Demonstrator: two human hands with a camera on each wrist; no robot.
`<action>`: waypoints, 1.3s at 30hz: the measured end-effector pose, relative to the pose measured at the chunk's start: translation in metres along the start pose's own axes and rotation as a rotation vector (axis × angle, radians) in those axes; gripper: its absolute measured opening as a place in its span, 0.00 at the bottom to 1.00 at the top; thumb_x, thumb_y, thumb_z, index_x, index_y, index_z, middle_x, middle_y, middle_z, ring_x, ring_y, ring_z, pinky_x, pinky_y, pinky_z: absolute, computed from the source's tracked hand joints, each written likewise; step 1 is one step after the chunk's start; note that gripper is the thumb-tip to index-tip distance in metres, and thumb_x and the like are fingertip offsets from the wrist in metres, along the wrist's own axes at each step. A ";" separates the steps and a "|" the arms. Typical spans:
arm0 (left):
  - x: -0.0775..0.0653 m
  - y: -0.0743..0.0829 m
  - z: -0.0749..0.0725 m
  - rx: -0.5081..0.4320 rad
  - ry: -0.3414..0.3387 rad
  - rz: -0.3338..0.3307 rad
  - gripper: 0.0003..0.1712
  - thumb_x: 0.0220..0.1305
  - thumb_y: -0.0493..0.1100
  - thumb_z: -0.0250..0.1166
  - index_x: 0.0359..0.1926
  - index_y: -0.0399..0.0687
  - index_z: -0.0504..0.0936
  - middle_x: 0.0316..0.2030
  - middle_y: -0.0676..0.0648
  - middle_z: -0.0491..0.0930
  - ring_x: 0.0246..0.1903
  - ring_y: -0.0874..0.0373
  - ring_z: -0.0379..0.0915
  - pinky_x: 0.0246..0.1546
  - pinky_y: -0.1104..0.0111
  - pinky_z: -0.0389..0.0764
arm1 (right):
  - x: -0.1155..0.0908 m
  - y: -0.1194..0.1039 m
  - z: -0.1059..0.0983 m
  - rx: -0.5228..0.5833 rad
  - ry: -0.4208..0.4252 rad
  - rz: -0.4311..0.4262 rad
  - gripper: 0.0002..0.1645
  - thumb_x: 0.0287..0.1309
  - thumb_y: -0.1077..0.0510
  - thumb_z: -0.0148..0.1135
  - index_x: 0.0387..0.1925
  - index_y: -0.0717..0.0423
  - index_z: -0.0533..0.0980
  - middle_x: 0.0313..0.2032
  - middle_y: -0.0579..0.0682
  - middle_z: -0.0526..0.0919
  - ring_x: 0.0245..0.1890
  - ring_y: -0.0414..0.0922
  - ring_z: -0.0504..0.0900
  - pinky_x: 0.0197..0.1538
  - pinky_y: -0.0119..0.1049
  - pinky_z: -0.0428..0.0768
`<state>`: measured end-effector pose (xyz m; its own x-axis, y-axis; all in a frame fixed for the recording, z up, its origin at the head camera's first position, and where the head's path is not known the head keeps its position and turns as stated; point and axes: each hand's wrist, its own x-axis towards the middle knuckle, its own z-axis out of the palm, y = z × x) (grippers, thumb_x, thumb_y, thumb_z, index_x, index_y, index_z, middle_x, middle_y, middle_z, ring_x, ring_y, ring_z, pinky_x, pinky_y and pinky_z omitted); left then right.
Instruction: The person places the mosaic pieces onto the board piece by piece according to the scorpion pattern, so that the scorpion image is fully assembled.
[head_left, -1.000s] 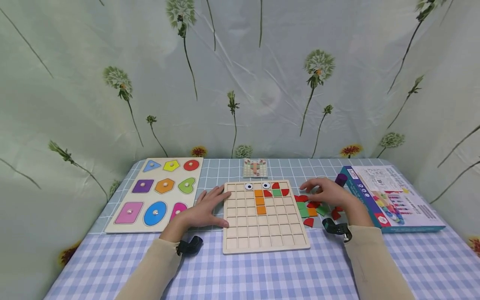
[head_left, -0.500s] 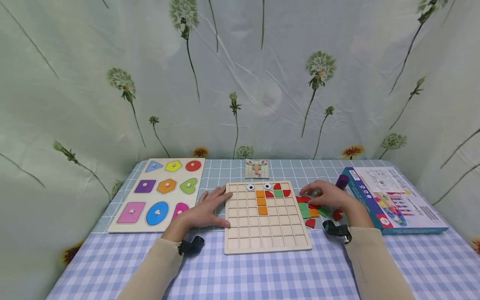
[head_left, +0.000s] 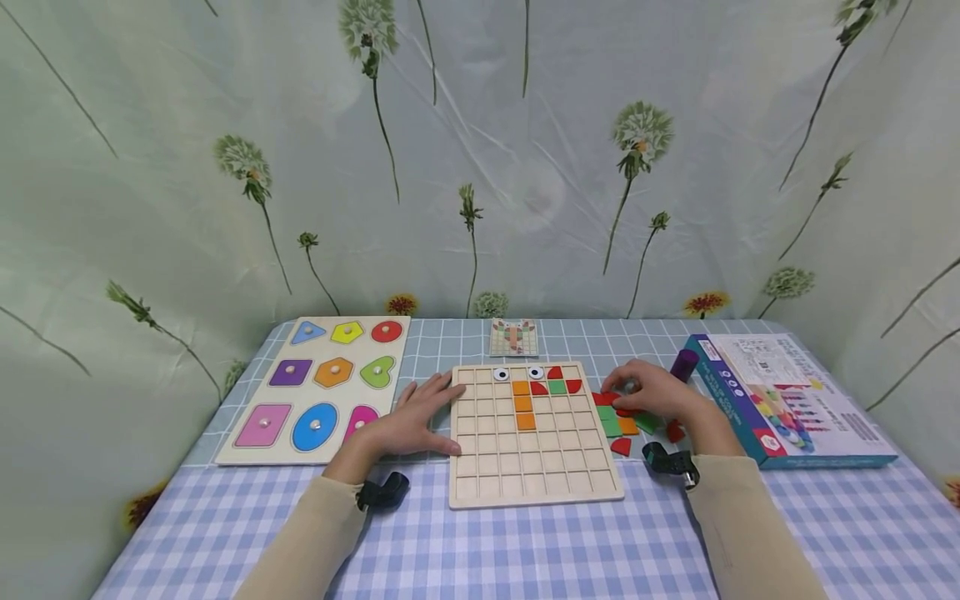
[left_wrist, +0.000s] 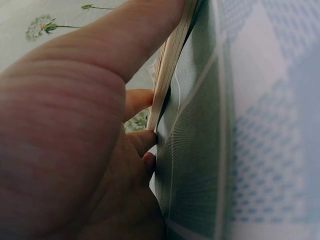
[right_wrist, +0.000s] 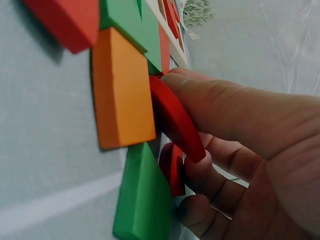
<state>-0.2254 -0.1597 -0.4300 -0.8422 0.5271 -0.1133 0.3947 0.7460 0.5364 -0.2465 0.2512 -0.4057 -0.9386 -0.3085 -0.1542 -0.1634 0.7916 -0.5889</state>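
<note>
A square wooden grid board (head_left: 536,458) lies mid-table, bearing two eye pieces, a column of orange squares (head_left: 522,404), red quarter-circles and a green square (head_left: 557,387). My left hand (head_left: 408,425) rests at its left side, fingers spread, fingertips and thumb on the edge; the left wrist view shows the board's side (left_wrist: 170,65) under them. Right of the board, my right hand (head_left: 654,390) reaches into loose pieces. Its thumb and a finger pinch a red quarter-circle piece (right_wrist: 177,120), tilted against an orange block (right_wrist: 122,90). A green piece (right_wrist: 142,195) lies below.
A shape-knob puzzle board (head_left: 315,392) lies at the left, near my left hand. A small pattern card (head_left: 513,337) sits behind the grid board. At the right are a flat box (head_left: 787,400) and a purple cylinder (head_left: 684,364). One red piece (head_left: 621,447) lies nearer me.
My right hand's fingers have drawn in among the loose pieces and now pinch a red one. The left hand stays on the board edge. The head view shifted slightly.
</note>
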 end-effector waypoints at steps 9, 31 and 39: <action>0.000 0.000 0.000 -0.004 0.003 0.004 0.57 0.51 0.62 0.75 0.77 0.54 0.58 0.81 0.45 0.42 0.80 0.43 0.33 0.77 0.41 0.30 | 0.000 -0.003 0.000 -0.015 -0.002 0.010 0.13 0.59 0.57 0.69 0.46 0.49 0.82 0.51 0.56 0.80 0.52 0.53 0.75 0.58 0.54 0.81; 0.002 0.000 -0.001 0.007 -0.005 -0.007 0.58 0.51 0.63 0.75 0.78 0.56 0.57 0.81 0.46 0.42 0.80 0.43 0.34 0.78 0.42 0.30 | -0.001 -0.008 -0.001 -0.029 -0.062 -0.017 0.20 0.57 0.52 0.72 0.52 0.47 0.81 0.51 0.54 0.78 0.52 0.51 0.75 0.59 0.53 0.80; 0.002 -0.001 -0.001 0.004 -0.003 0.000 0.58 0.51 0.63 0.75 0.78 0.56 0.57 0.81 0.46 0.42 0.80 0.43 0.34 0.78 0.42 0.30 | -0.004 -0.005 -0.004 -0.012 -0.059 0.033 0.19 0.58 0.56 0.71 0.51 0.49 0.80 0.52 0.56 0.79 0.53 0.53 0.75 0.58 0.54 0.80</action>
<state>-0.2280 -0.1597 -0.4301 -0.8411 0.5284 -0.1158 0.3961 0.7474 0.5334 -0.2429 0.2511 -0.3992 -0.9240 -0.3126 -0.2200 -0.1369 0.8080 -0.5731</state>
